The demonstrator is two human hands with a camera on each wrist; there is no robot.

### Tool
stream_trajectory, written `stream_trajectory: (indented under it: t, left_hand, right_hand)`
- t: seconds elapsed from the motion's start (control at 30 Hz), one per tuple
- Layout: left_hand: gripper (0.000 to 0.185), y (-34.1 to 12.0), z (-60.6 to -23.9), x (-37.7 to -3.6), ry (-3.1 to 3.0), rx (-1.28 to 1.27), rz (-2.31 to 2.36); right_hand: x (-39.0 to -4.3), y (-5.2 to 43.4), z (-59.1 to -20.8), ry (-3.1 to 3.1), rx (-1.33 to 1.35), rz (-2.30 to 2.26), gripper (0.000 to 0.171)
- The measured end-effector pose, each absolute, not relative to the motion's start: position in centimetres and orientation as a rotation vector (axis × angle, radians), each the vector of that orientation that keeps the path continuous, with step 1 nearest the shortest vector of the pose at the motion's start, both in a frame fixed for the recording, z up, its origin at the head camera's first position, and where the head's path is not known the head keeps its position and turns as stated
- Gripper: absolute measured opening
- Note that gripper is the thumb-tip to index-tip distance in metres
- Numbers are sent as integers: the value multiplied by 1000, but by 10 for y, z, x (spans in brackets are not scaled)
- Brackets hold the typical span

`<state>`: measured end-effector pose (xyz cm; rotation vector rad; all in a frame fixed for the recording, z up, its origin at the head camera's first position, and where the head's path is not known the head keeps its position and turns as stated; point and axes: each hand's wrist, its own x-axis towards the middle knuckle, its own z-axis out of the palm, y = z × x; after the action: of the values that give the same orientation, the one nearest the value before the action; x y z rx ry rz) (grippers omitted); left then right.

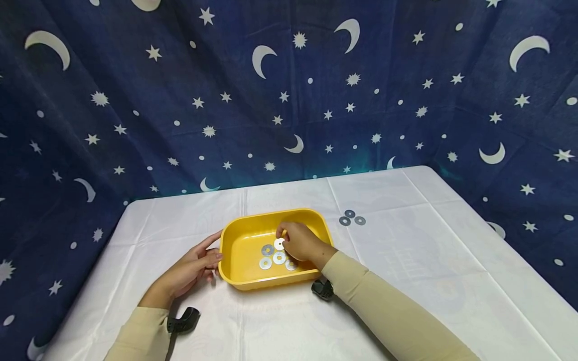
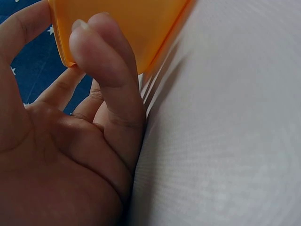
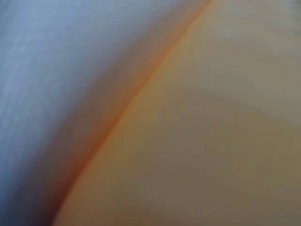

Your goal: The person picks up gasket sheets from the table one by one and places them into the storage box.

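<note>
A yellow plastic tray (image 1: 272,214) stands on the white-covered table (image 1: 406,260). Several flat metal washers (image 1: 266,262) lie on its floor. My right hand (image 1: 283,236) reaches into the tray and pinches one washer (image 1: 279,244) at its fingertips. My left hand (image 1: 215,252) holds the tray's left end, thumb along the rim and fingers curled against the outer wall. The left wrist view shows those fingers (image 2: 110,84) against the tray (image 2: 117,23). The right wrist view is a close blur of yellow tray wall (image 3: 211,141) and white cloth (image 3: 56,70).
Three more washers (image 1: 351,218) lie in a cluster on the cloth just right of the tray's far corner. A dark blue curtain with stars and moons (image 1: 289,90) hangs behind and beside the table. Bare cloth spreads to the right and front.
</note>
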<state>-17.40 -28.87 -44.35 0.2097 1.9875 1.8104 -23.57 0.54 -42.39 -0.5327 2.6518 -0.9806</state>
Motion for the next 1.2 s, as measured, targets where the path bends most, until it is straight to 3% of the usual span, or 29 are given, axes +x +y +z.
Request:
stream_trajectory:
  t: [0.77, 1.2]
  left_hand:
    - [72, -291, -443, -171, 2014, 159, 1805]
    - [72, -291, -444, -173, 2001, 197, 1798]
  right_hand:
    - [-235, 3, -419, 2697, -528, -982, 14]
    - [-221, 42, -384, 2843, -743, -1282, 16]
